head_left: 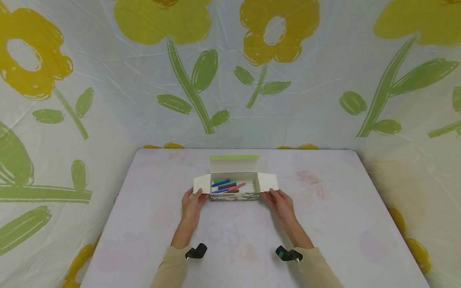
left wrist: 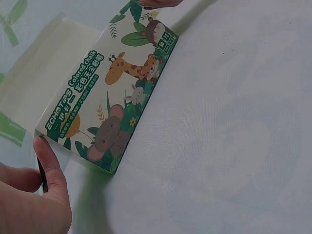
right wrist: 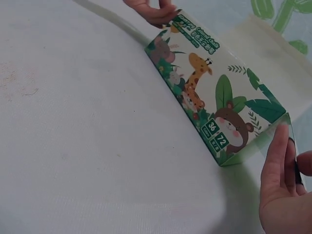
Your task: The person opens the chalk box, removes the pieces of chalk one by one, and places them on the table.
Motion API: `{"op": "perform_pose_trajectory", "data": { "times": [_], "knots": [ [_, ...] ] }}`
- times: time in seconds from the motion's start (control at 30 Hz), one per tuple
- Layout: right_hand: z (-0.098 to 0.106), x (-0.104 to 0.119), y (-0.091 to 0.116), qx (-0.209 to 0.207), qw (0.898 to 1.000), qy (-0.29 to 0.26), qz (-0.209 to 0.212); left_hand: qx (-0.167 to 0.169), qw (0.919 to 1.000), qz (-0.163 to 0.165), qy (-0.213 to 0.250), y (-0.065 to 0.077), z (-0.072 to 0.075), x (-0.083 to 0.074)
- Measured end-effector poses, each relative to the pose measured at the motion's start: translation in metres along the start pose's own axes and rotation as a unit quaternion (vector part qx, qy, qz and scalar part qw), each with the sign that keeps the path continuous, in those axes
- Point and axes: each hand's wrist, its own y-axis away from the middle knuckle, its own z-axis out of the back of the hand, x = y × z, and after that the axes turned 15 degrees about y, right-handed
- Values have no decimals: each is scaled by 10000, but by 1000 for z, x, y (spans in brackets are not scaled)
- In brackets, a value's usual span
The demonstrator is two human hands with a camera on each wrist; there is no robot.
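Observation:
An opened cardboard chalk box (head_left: 235, 197), printed with cartoon animals and "Colored chalk", sits toward the back of the table. Several coloured sticks (head_left: 227, 186) in blue, green, red, pink and brown lie loosely inside, over paler contents. My left hand (head_left: 191, 205) pinches the left side flap (head_left: 201, 183), thumb on top and fingers below. On the other side, my right hand (head_left: 282, 204) pinches the right side flap (head_left: 267, 181) the same way. Both flaps are folded outward. The long lid flap (head_left: 234, 165) with its green edge stands up at the back.
The box rests on a white-covered table (head_left: 237, 256) with faint coloured smudges. Behind and beside it hang cloth walls (head_left: 137, 92) printed with yellow flowers. A black wrist mount (head_left: 197, 251) sits at my left sleeve, another mount (head_left: 288, 254) at my right.

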Motion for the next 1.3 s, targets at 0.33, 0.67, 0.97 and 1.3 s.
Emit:
{"op": "perform_pose_trajectory", "data": {
  "times": [0.33,0.67,0.97,1.3],
  "knots": [
    [3,-6,-3,168,9975,-236,-637,-94,9986,169,-497,-4,6,4],
    [2,-7,-6,-111,9970,401,-658,-297,9426,-1161,-3118,-3,6,3],
    [6,7,4,-1403,9409,2978,794,159,8842,-2559,-3904,-3,-5,-9],
    [4,21,3,-2025,7969,4593,3361,537,7962,-3247,-5076,5,-27,-8]
  ]
}}
